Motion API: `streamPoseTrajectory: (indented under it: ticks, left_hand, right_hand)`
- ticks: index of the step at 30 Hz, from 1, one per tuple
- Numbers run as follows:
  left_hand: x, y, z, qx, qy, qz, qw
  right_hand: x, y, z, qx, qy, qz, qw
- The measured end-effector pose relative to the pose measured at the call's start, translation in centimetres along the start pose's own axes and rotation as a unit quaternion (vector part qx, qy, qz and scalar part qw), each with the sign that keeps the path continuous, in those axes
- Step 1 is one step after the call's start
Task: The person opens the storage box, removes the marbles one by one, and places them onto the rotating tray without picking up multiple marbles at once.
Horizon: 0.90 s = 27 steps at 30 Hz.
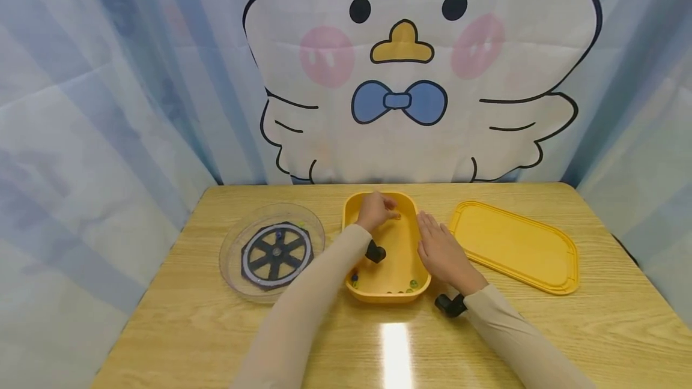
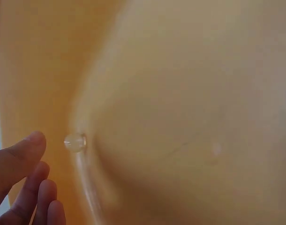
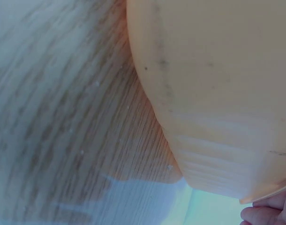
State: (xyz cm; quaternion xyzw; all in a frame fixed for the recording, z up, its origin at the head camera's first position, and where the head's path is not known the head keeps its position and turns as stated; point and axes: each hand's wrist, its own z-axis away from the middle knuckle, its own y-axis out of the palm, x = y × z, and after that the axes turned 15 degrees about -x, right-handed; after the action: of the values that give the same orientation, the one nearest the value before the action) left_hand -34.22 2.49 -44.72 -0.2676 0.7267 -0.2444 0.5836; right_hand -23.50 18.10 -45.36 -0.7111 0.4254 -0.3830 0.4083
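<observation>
In the head view, the left hand (image 1: 375, 211) reaches into the yellow box (image 1: 400, 257) toward 12 o'clock; marbles (image 1: 413, 284) lie at 5 and 8, and the right hand (image 1: 444, 257), fingers straight, is along the 3 o'clock rim. In the left wrist view, thumb and fingers are parted, a clear marble (image 2: 75, 142) just beside them at 2 o'clock. In the right wrist view, fingertips (image 3: 265, 214) show at 4 o'clock, by the box.
</observation>
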Motion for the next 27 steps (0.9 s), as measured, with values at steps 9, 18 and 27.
streamPoseTrajectory:
  ticks: [9, 18, 27]
  left_hand:
    - [0.5, 0.4, -0.1, 0.025, 0.031, -0.043, 0.9983]
    - [0.7, 1.0, -0.3, 0.032, 0.061, -0.078, 0.9946]
    - [0.3, 1.1, -0.4, 0.038, 0.054, -0.077, 0.9948]
  right_hand:
    - [0.1, 0.2, 0.0, -0.009, -0.009, 0.001, 0.9999]
    - [0.2, 0.0, 0.2, -0.012, -0.006, -0.008, 0.9999]
    - [0.0, 0.1, 0.2, -0.015, 0.0, -0.009, 0.9998]
